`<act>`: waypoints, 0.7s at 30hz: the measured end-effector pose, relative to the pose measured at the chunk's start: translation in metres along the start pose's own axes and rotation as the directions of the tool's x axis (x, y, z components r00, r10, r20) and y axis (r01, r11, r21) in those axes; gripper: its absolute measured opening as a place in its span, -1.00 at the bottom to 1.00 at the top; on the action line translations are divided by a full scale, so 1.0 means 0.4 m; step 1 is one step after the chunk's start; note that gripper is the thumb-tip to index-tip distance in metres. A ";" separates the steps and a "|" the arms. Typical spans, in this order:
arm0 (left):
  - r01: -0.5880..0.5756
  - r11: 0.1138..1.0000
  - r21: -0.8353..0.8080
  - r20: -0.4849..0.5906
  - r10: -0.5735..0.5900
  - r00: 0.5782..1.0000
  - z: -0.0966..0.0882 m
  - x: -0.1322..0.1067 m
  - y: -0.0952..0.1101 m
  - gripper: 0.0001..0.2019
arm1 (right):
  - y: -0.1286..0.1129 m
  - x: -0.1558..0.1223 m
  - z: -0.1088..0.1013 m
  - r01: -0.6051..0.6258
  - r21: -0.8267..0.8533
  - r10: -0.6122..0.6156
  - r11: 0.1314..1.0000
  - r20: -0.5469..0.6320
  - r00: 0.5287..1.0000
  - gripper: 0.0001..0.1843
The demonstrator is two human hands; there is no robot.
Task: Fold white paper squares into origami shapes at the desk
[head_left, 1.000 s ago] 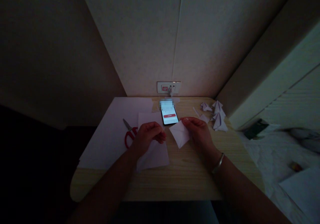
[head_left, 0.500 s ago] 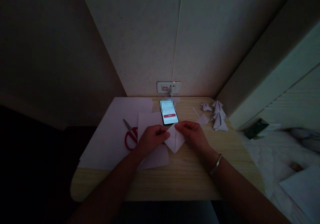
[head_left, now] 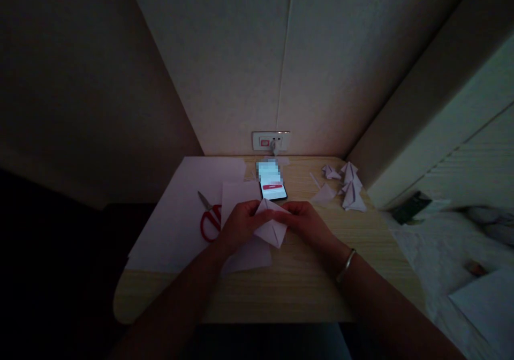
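A small piece of folded white paper (head_left: 273,233) is held between my two hands over the middle of the table. My left hand (head_left: 242,222) pinches its left side, the thumb lying across the front. From the right, my right hand (head_left: 307,220) grips it too, and the two thumbs meet near its centre. The fingers behind the paper are hidden. Just beyond stands a lit phone (head_left: 273,191) lying flat, its screen partly blurred. Red-handled scissors (head_left: 210,219) rest on paper sheets to the left of my left hand.
Large white sheets (head_left: 168,231) cover the left of the wooden table (head_left: 297,295). At the back right stand several folded paper figures (head_left: 352,188), with a loose paper piece (head_left: 324,193) beside them. A wall socket (head_left: 271,141) with a plug is behind the phone.
The folded paper has turned and tilted slightly to the left. My right hand has shifted left and down, bringing its thumb against the left thumb on the paper's front.
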State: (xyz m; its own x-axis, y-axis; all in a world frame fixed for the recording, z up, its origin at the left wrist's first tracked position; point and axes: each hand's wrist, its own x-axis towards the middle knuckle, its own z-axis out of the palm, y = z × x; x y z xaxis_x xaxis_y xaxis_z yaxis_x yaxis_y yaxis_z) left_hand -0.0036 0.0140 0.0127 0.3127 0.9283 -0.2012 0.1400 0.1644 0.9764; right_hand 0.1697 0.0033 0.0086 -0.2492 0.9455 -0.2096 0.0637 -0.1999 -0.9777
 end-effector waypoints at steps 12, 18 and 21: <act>-0.051 0.993 -0.109 -0.098 0.040 0.994 -0.002 0.002 -0.011 -0.71 | -0.001 0.002 -0.016 0.026 0.059 -0.031 0.998 0.080 0.996 -0.66; -0.077 0.989 -0.125 -0.117 0.063 0.991 -0.005 0.003 -0.010 -0.68 | 0.003 0.006 -0.016 0.061 0.104 -0.071 0.993 0.096 0.993 -0.69; -0.086 0.980 -0.181 -0.130 0.063 0.990 -0.002 0.007 -0.012 -0.65 | 0.010 0.012 -0.012 0.194 0.040 -0.191 0.980 -0.074 0.979 -0.66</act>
State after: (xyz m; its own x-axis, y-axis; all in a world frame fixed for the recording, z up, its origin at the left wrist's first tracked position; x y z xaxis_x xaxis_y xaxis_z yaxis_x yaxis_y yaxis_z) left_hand -0.0043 0.0161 0.0076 0.1961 0.9722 -0.1277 -0.0597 0.1418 0.9881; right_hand 0.1733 0.0082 0.0037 -0.1844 0.9827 -0.0178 -0.0249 -0.0228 -0.9994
